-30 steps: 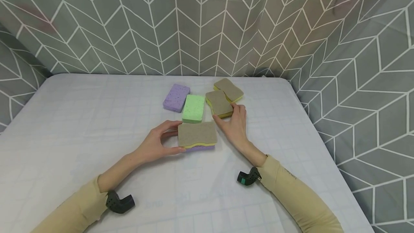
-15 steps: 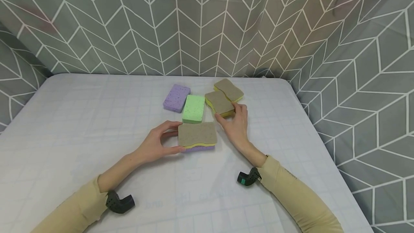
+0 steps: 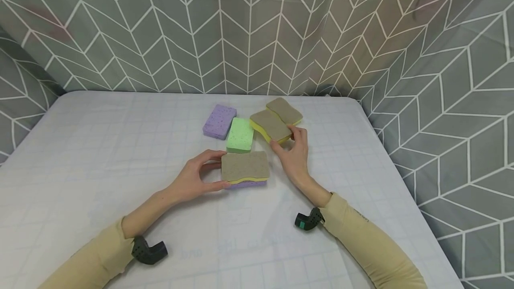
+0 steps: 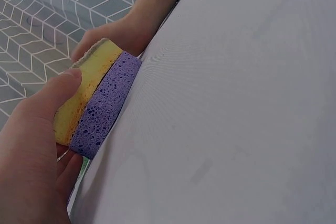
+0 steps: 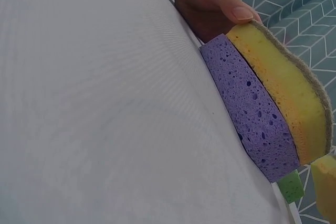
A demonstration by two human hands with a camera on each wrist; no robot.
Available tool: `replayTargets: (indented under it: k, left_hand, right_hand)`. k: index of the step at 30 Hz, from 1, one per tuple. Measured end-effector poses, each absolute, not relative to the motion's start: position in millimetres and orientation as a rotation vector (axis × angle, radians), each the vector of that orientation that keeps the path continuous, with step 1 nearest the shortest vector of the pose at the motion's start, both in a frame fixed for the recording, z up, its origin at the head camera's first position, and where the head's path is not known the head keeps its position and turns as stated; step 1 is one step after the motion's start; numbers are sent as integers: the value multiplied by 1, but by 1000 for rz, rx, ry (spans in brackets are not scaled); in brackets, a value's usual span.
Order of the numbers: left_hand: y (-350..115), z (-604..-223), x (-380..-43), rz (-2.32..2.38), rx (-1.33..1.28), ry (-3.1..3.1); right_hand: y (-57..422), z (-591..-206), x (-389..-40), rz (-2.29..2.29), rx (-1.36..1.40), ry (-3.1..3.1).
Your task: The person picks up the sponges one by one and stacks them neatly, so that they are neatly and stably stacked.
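Observation:
In the head view, a yellow sponge with a tan scouring top [image 3: 245,166] lies flat on a purple sponge [image 3: 248,184], edges roughly lined up. My left hand [image 3: 192,177] holds this stack by its left end. The left wrist view shows the thumb [image 4: 68,80] against the yellow layer and fingers behind. Farther back, my right hand [image 3: 295,153] pinches the near right corner of another tan-topped yellow sponge [image 3: 270,124], tilted with its yellow side showing. That sponge also peeks in as a yellow edge [image 5: 324,187] in the right wrist view.
A green sponge [image 3: 241,135] lies just behind the stack, beside a second purple sponge [image 3: 219,121]. One more tan-topped yellow sponge [image 3: 285,109] lies behind the pinched one. White sheeting covers the table [image 3: 120,137], and a patterned curtain [image 3: 233,30] stands at its back.
The sponge in my right hand has shifted slightly back and left, and its left side has tipped up. My left hand and the stack stay where they were.

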State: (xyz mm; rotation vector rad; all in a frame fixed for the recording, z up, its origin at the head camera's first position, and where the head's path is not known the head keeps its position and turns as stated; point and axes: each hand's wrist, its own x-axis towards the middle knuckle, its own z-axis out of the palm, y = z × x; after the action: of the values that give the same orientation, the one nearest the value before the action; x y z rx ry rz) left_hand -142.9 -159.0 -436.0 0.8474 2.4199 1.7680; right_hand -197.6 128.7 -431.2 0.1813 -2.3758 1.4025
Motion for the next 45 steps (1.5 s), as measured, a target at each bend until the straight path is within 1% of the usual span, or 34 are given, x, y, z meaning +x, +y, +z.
replayTargets:
  k: [16, 24, 33, 45]
  left_hand:
    - [-158, -438, -144, 1775, 872, 2433]
    - [-158, -438, -143, 1771, 870, 2444]
    - [-159, -436, -143, 1746, 854, 2459]
    - [-158, -435, -142, 1756, 851, 2462]
  right_hand:
    - [130, -432, -196, 1543, 491, -2170]
    - [122, -405, -178, 1624, 688, -2094]
    - [130, -437, -198, 1764, 934, -1981]
    - [128, -437, -199, 1769, 1182, -1902]
